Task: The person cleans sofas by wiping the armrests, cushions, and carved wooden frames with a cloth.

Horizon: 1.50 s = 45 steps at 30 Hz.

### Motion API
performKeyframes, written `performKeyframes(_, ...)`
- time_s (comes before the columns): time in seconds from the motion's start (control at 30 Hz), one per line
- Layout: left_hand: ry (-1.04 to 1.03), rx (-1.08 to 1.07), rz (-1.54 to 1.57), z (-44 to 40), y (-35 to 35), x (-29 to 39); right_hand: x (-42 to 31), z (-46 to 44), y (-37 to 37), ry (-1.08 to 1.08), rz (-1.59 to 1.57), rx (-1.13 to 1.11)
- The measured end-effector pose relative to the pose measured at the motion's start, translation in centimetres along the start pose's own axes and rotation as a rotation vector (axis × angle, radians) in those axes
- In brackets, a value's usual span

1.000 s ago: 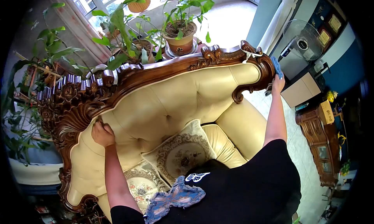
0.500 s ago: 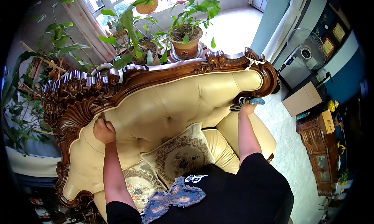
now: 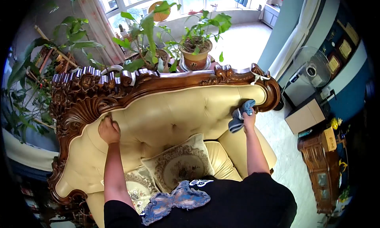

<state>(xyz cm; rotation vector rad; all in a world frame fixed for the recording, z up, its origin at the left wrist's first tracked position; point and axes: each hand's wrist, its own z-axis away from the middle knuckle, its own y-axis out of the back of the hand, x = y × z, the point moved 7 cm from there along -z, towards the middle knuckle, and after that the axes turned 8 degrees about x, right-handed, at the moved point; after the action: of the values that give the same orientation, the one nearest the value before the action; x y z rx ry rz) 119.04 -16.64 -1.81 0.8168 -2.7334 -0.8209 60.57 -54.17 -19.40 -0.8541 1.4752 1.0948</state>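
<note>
My right hand grips a blue-grey cloth with lighter stripes, bunched up near the right end of the sofa's cream backrest. Part of the cloth hangs below the fingers, next to the curled end of the carved wooden frame. On the left, my left hand is closed in a fist against the upper backrest, just beneath the shell carving. Its fingertips are turned away from view. Two patterned cushions, one dark-centred and one pale, lean on the seat below.
Potted plants, including a brown pot, stand behind the sofa by the windows. At right are a standing fan, a box-shaped unit and a carved wooden cabinet. A white tie circles the frame's right end.
My right hand has brought the cloth out from the frame's right end onto the backrest, so more cloth shows. My left fist stays on the backrest. The camera view has tilted slightly.
</note>
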Motion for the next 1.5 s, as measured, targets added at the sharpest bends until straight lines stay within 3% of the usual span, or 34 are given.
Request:
performKeyframes(0.07, -0.007, -0.014, -0.028, 0.3, -0.1, -0.2, -4.3, 1.2, -0.6, -0.080, -0.276, -0.160)
performKeyframes(0.1, -0.016, -0.013, -0.034, 0.2, 0.0, 0.0, -9.9, 3.3, -0.8, -0.081, -0.312, -0.186)
performKeyframes(0.13, -0.010, -0.017, -0.040, 0.1, -0.1, -0.1, -11.0, 2.1, -1.0, -0.032, -0.238, -0.194)
performKeyframes(0.23, -0.004, 0.026, -0.015, 0.1, 0.2, 0.1, -22.5, 3.6, -2.7, 0.435, -0.358, -0.071)
performKeyframes(0.3, -0.004, 0.028, -0.006, 0.0, 0.1, 0.2, -28.5, 5.8, -5.4, 0.555, -0.102, -0.035)
performKeyframes(0.33, -0.010, 0.034, 0.003, 0.0, 0.2, 0.2, -30.1, 6.1, -7.7, 0.751, -0.028, -0.035)
performKeyframes(0.43, 0.001, 0.000, -0.014, 0.1, 0.1, 0.0, -28.3, 6.5, -17.3, 1.002, 0.200, -0.291)
performKeyframes(0.47, 0.006, 0.000, -0.023, -0.1, 0.3, 0.0, -26.4, 7.2, -20.2, 0.997, 0.348, -0.343)
performKeyframes(0.5, -0.031, 0.044, -0.001, -0.3, 0.6, 0.4, -23.5, 8.2, -22.7, 0.671, 0.422, -0.521)
performKeyframes(0.53, -0.068, 0.086, 0.023, -0.4, 0.9, 0.7, -20.5, 9.6, -25.1, 0.909, 0.364, -0.406)
performKeyframes(0.6, -0.076, 0.107, 0.022, -0.2, 0.8, 0.5, -19.9, 11.9, -26.5, 0.854, 0.294, -0.278)
performKeyframes(0.7, -0.012, -0.002, -0.006, 0.8, -0.2, -0.4, -23.6, 17.2, -28.1, 0.838, 0.270, -0.315)
performKeyframes(0.77, -0.058, 0.074, -0.021, 0.3, 0.1, 0.0, -26.9, 19.6, -29.4, 0.910, 0.205, -0.365)
performKeyframes(0.87, -0.053, 0.038, -0.030, 0.3, 0.1, 0.0, -28.5, 20.5, -30.7, 0.846, 0.103, -0.440)
performKeyframes(1.03, -0.023, 0.026, -0.020, 0.1, 0.3, 0.1, -27.7, 18.5, -27.6, 1.079, 0.021, -0.467)
performKeyframes(1.13, -0.016, 0.044, -0.004, -0.6, 0.7, 0.4, -23.4, 12.0, -26.4, 1.058, 0.312, -0.355)
performKeyframes(1.17, -0.019, 0.048, 0.017, -0.5, 0.8, 0.5, -20.9, 9.6, -26.4, 1.077, 0.383, -0.214)
performKeyframes(1.27, -0.016, 0.060, 0.025, -0.3, 0.6, 0.4, -20.8, 8.3, -26.6, 0.762, 0.367, -0.299)
performKeyframes(1.3, -0.016, 0.045, 0.016, 0.0, 0.3, 0.2, -20.8, 9.1, -27.5, 0.762, 0.372, -0.312)
performKeyframes(1.43, -0.017, 0.044, -0.001, 0.1, 0.1, 0.0, -21.8, 13.9, -32.9, 0.398, -0.314, -0.487)
performKeyframes(1.5, -0.039, 0.066, 0.042, -0.3, 0.7, 0.4, -25.7, 18.0, -32.7, 0.346, -0.463, -0.532)
